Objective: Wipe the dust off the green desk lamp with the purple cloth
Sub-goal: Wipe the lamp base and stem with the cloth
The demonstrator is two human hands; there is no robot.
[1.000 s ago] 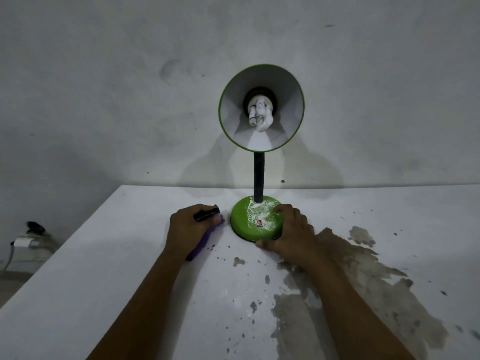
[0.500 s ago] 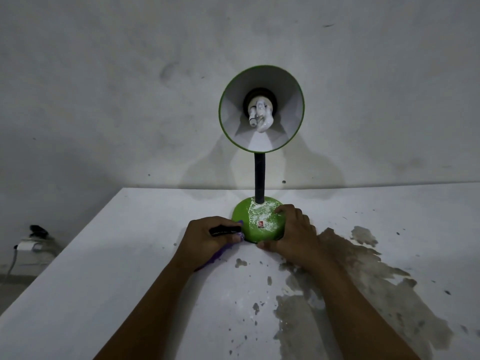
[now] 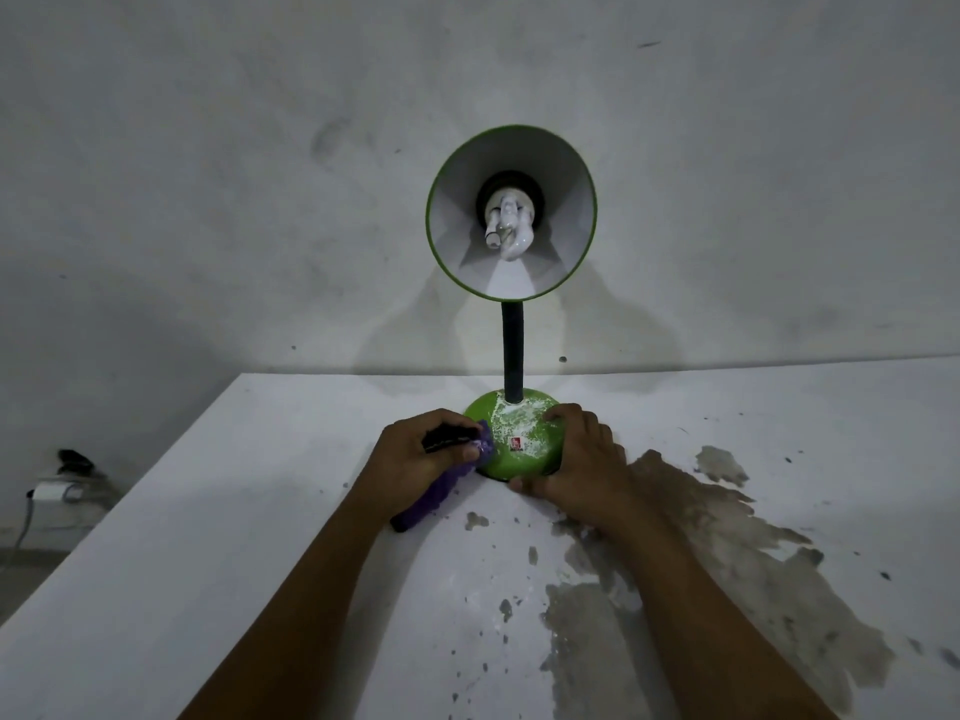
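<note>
The green desk lamp stands upright at the back middle of the white table, its shade (image 3: 511,210) facing me with a white bulb inside. White dust speckles its round green base (image 3: 514,433). My left hand (image 3: 415,459) grips the purple cloth (image 3: 441,491) and presses its upper end against the left side of the base; the cloth's tail trails down onto the table. A dark patch shows between my left fingers. My right hand (image 3: 576,459) curls around the right side of the base, thumb at its front edge.
The white table (image 3: 208,563) has a worn grey patch (image 3: 727,563) and dark flecks on its right half. A grey wall stands right behind the lamp. Low at the far left, beyond the table's edge, sits a white plug with a cable (image 3: 49,493).
My left hand with the purple cloth has moved right across the table until the cloth touches the lamp base. My right hand has stayed on the base.
</note>
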